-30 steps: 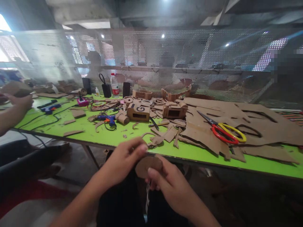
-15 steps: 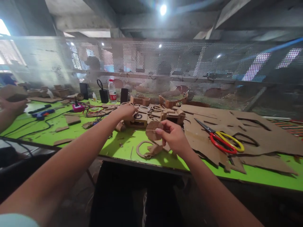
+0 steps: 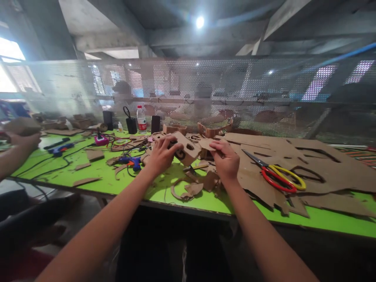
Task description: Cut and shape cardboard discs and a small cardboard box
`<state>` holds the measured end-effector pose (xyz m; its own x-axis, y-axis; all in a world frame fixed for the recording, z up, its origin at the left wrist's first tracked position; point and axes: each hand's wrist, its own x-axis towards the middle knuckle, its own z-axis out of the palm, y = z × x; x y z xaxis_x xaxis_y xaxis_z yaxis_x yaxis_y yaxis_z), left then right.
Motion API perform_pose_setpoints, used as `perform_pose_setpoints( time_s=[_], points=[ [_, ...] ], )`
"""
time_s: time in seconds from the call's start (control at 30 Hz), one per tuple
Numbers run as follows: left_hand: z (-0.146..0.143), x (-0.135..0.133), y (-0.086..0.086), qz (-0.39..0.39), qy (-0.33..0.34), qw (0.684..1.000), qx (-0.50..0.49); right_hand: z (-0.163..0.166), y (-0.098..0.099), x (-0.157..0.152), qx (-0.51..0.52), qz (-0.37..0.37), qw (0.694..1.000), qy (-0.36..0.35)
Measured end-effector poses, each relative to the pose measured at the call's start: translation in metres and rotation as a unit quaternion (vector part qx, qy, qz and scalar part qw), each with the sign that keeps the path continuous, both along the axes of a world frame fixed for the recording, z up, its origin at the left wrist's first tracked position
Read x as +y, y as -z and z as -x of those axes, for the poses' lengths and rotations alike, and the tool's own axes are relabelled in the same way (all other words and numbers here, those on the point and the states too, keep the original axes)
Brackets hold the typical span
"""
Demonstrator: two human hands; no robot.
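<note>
My left hand (image 3: 162, 154) grips a small cardboard box (image 3: 182, 140), lifted and tilted above the table. A cutout hole and a dark ring show on the box's face. In my right hand (image 3: 228, 159), thumb and fingers pinch a round cardboard disc (image 3: 207, 144) by its edge. The disc is turned nearly flat, close to the box's right side; whether they touch I cannot tell. Below my hands lie a cardboard ring (image 3: 174, 190) and torn scraps (image 3: 194, 189). A blue glue gun (image 3: 133, 162) rests left of my left hand.
Scissors (image 3: 255, 159) with red and yellow handles lie on large cardboard sheets (image 3: 249, 178) at right. A bottle (image 3: 141, 122) and black speaker-like boxes stand behind. A perforated screen (image 3: 176, 86) backs the green table (image 3: 108, 182). Another person's hand (image 3: 25, 141) holds cardboard at far left.
My left hand has taken up the cardboard box from the table and tilted it. My right hand has moved up and right with the disc, now turned flatter.
</note>
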<state>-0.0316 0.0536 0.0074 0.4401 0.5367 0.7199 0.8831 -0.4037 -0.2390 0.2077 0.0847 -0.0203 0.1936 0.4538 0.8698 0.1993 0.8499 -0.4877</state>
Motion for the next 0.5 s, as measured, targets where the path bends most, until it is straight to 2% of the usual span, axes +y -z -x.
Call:
perform_pose_setpoints(
  time_s=[0.07, 0.17, 0.33, 0.5],
  points=[
    [-0.007, -0.004, 0.012, -0.02, 0.029, 0.999, -0.01, 0.001, 0.002, -0.006, -0.039, -0.027, 0.999, -0.001],
    [-0.01, -0.008, 0.02, -0.027, 0.063, 0.998, -0.016, 0.008, 0.006, -0.015, -0.099, -0.046, 0.994, -0.015],
    [-0.008, -0.016, 0.021, -0.013, 0.073, 0.997, -0.032, 0.014, 0.01, -0.027, -0.166, -0.044, 0.984, -0.049],
    [-0.005, -0.018, 0.02, 0.009, 0.068, 0.996, -0.054, 0.011, 0.009, -0.036, -0.161, -0.038, 0.984, -0.064]
  ],
)
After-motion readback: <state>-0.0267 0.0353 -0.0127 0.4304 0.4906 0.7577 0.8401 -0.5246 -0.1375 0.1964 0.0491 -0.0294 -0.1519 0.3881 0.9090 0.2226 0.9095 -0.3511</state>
